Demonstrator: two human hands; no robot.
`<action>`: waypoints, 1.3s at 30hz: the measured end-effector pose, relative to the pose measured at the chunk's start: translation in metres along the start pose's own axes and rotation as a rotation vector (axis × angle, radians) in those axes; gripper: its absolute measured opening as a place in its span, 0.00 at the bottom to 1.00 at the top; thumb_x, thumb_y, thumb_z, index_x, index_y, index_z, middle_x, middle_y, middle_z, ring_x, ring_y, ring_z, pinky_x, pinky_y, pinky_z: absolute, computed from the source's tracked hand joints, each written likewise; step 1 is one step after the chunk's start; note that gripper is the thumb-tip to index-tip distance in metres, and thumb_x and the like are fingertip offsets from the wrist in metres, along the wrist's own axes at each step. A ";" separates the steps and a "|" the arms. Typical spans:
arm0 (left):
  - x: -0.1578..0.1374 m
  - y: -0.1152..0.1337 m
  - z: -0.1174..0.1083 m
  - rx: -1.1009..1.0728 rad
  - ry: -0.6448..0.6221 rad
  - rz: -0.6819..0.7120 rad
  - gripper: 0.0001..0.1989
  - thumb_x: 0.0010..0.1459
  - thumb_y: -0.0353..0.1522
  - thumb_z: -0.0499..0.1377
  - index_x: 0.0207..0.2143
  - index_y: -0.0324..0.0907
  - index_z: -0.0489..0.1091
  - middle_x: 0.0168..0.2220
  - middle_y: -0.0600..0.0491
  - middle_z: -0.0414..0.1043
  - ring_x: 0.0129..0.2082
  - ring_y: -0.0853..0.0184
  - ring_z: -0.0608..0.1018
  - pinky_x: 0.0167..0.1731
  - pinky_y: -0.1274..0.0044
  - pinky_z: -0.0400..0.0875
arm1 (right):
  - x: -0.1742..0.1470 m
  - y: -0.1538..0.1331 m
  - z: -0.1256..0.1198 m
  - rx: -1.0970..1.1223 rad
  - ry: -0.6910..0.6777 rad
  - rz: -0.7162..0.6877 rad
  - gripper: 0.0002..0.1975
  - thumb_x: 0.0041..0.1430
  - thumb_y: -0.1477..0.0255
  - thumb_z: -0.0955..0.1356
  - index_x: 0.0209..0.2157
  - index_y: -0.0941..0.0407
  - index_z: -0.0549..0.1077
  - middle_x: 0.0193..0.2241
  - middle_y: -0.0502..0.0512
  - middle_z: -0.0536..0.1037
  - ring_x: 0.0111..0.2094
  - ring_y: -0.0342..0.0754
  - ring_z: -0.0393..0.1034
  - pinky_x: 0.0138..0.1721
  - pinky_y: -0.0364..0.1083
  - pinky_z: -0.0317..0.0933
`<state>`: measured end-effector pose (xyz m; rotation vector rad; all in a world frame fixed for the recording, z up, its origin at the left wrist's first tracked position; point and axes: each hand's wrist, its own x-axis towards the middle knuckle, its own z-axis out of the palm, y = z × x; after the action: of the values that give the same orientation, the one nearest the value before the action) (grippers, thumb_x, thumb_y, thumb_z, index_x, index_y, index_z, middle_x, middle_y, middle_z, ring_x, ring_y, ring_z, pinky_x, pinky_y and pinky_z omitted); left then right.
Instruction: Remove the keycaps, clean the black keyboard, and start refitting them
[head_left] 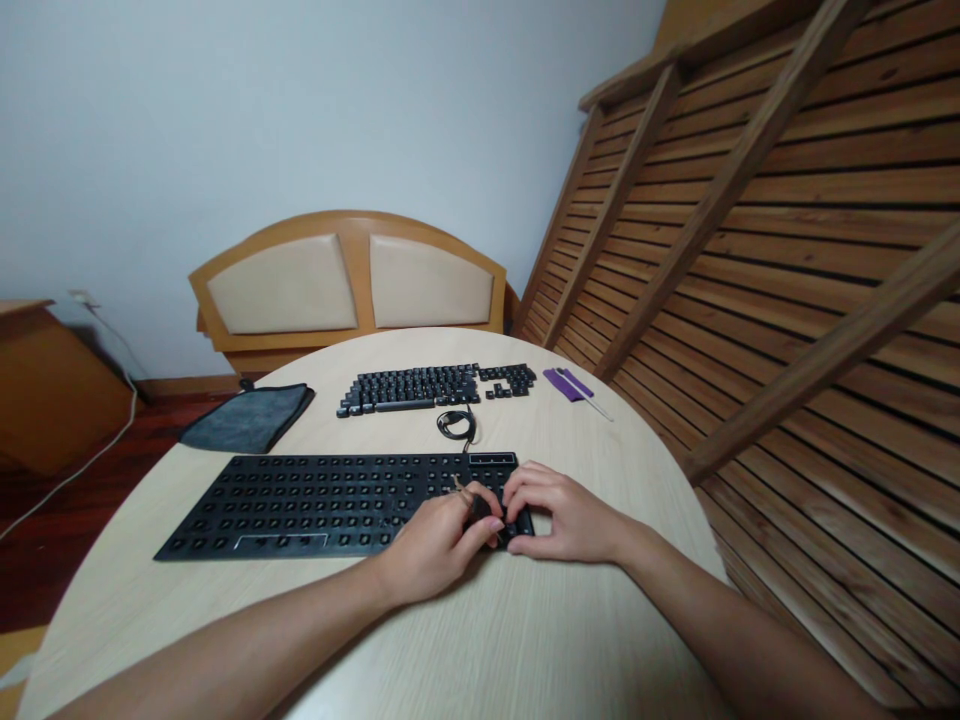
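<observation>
A black keyboard [300, 500] with most of its keycaps off lies across the near part of the round table. My left hand [442, 540] is over its right part, fingers curled and thumb bent in, closed around a small black tool with thin wire prongs [478, 508]. The tool is partly hidden by the fingers. My right hand [559, 515] grips the right end of the keyboard, its fingertips on the number-pad area and its thumb near the front corner. What lies between the two hands' fingertips is mostly covered.
Removed keycaps [416, 385] stand in keyboard order farther back on the table [600, 640]. A coiled black cable [455, 425] lies behind the keyboard. At back right is a purple cloth [562, 385] with a thin brush [592, 402]; at left, a folded grey cloth [247, 418].
</observation>
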<state>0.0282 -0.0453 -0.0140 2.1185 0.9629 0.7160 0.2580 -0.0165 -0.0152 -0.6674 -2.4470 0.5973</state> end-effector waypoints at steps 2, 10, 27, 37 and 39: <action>-0.001 -0.001 0.000 -0.008 0.001 0.004 0.09 0.69 0.35 0.50 0.39 0.42 0.68 0.38 0.52 0.74 0.35 0.66 0.77 0.38 0.76 0.68 | 0.000 -0.001 0.000 0.013 0.009 0.002 0.09 0.53 0.67 0.75 0.34 0.54 0.74 0.37 0.54 0.77 0.42 0.50 0.71 0.46 0.51 0.64; 0.001 -0.004 0.001 -0.031 0.009 0.006 0.12 0.69 0.35 0.49 0.34 0.42 0.68 0.40 0.52 0.73 0.37 0.67 0.76 0.41 0.76 0.68 | 0.002 -0.003 0.003 0.067 0.032 0.034 0.09 0.52 0.71 0.75 0.32 0.54 0.73 0.35 0.53 0.79 0.39 0.48 0.72 0.45 0.50 0.65; 0.008 -0.005 0.000 -0.338 0.038 -0.071 0.11 0.70 0.39 0.47 0.41 0.41 0.63 0.29 0.54 0.72 0.31 0.67 0.72 0.35 0.75 0.67 | -0.001 0.000 -0.003 0.372 0.062 0.219 0.09 0.49 0.72 0.76 0.29 0.56 0.73 0.38 0.56 0.81 0.42 0.50 0.75 0.47 0.50 0.67; 0.009 -0.006 0.004 -0.317 0.053 -0.132 0.17 0.70 0.41 0.47 0.43 0.39 0.70 0.29 0.53 0.72 0.29 0.67 0.72 0.31 0.76 0.66 | 0.020 0.068 -0.057 -0.031 0.419 0.448 0.12 0.56 0.63 0.72 0.37 0.57 0.76 0.36 0.56 0.81 0.36 0.49 0.75 0.40 0.49 0.69; 0.009 -0.004 0.003 -0.317 0.049 -0.140 0.17 0.70 0.41 0.48 0.44 0.38 0.70 0.30 0.53 0.72 0.29 0.67 0.72 0.31 0.76 0.66 | 0.030 0.089 -0.073 -0.149 0.475 0.443 0.12 0.56 0.64 0.72 0.38 0.57 0.77 0.35 0.56 0.81 0.34 0.49 0.75 0.39 0.48 0.69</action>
<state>0.0339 -0.0368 -0.0173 1.7489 0.9450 0.7949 0.3079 0.0900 0.0041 -1.2713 -1.9182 0.3613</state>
